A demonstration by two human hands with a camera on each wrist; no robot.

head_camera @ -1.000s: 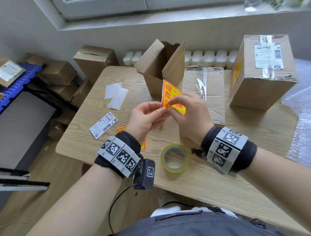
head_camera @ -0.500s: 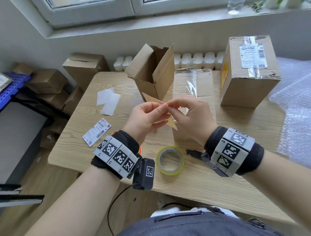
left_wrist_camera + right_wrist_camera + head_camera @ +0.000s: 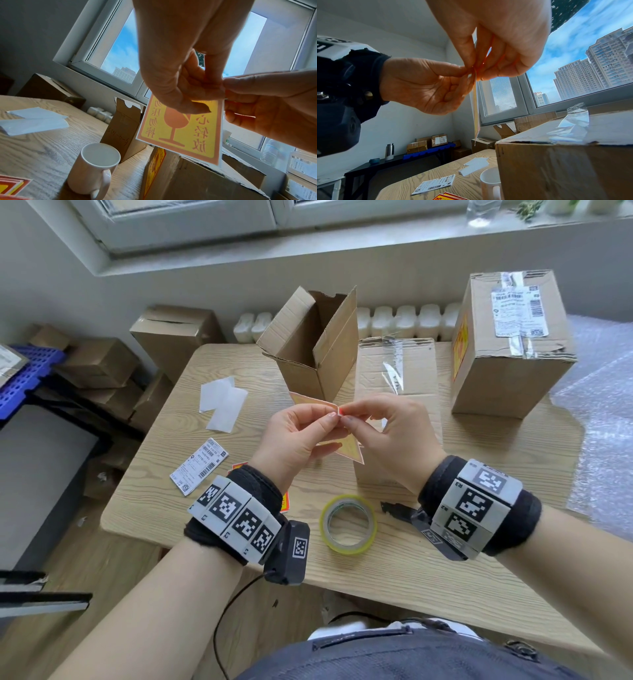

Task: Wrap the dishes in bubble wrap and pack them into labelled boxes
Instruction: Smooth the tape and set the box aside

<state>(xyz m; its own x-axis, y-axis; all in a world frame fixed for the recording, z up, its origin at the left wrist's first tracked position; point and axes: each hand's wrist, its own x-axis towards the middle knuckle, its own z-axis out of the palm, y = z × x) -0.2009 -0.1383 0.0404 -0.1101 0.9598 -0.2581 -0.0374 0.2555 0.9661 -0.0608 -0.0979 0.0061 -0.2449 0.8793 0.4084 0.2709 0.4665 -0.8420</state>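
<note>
Nearest the person, a roll of tape lies flat on the wooden table, with a dark tool I cannot identify just to its right. Above it, both hands meet over the table. The left hand and the right hand each pinch one corner of a yellow and red sticker, thumb and fingertips pressed together on it; the sticker shows a wine-glass fragile sign and hangs down from the pinch, clear of the table. A tiny red edge shows between the fingertips, so the step in hand looks like picking the sticker away from its backing.

Under the hands, a white mug stands upright and unwrapped beside a closed box with loose clear tape on its top. More stickers and a shipping slip lie to the left, with white backing papers beyond them. Further back stand an open box, flaps up, and a tall taped box that already carries a sticker on its side. Bubble wrap lies at the far right.

The next move probably calls for a steady peel without tearing or letting the sticky face fold onto itself, then pressing it flat on a box side.
</note>
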